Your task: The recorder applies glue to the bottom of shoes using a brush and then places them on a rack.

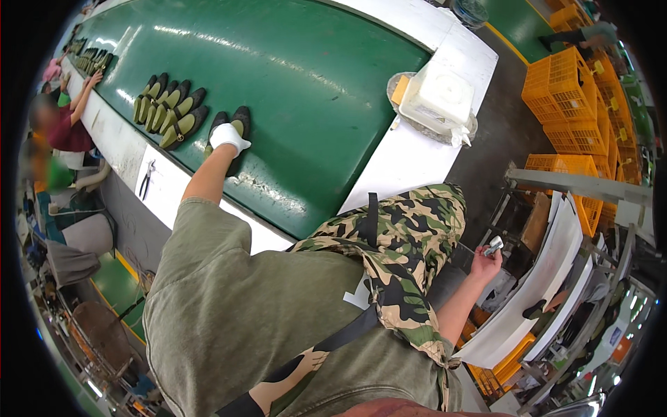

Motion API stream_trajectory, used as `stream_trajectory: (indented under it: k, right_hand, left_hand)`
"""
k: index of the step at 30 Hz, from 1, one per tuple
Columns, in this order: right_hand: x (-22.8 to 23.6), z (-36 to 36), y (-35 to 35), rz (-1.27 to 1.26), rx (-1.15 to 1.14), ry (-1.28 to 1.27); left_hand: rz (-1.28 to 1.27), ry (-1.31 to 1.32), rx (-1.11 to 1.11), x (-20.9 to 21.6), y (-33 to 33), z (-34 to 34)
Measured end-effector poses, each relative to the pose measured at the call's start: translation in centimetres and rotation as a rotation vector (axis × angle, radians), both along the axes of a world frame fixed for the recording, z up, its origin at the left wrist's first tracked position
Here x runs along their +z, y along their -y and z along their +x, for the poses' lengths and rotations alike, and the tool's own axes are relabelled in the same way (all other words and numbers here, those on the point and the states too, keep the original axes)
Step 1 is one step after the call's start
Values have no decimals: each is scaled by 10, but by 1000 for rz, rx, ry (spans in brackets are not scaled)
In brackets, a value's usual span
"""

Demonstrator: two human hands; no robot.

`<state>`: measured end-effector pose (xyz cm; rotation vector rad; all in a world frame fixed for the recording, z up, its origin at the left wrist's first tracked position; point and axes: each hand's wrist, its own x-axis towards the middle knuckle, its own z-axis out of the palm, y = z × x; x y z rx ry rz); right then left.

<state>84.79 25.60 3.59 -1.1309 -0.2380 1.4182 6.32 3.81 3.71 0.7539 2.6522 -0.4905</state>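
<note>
My left hand point(228, 137), in a white glove, is closed over a pair of dark shoes point(240, 119) with olive-green insoles on the green belt. Their toes point away from me, and the glove hides their middle. To their left stands a group of several matching shoes point(165, 110), set close together in pairs. Out to my right side, off the belt, my bare right hand point(488, 264) is closed on a small shiny metal piece point(493, 244) with a round end. Its lower part is hidden in the fingers, so its kind cannot be made out.
Pliers point(147, 179) lie on the white ledge point(167, 198) at the belt's near left edge. A white plastic tub point(439, 94) stands on the right-hand ledge. Yellow crates point(559, 87) are stacked beyond it. Farther left, a person point(69, 128) reaches onto the belt beside more shoes.
</note>
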Motion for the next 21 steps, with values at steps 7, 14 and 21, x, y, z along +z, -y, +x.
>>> stream_trajectory:
  k: [7, 14, 21]
  right_hand:
    - [11, -46, -33, 104, 141, -90]
    - [18, -76, -65, -10, 203, 104]
    - [27, -151, -82, -72, 161, 418]
  left_hand:
    - [355, 199, -332, -20, 29, 47]
    - [-333, 351, -311, -7, -14, 35]
    - [454, 1048, 347, -15, -78, 40]
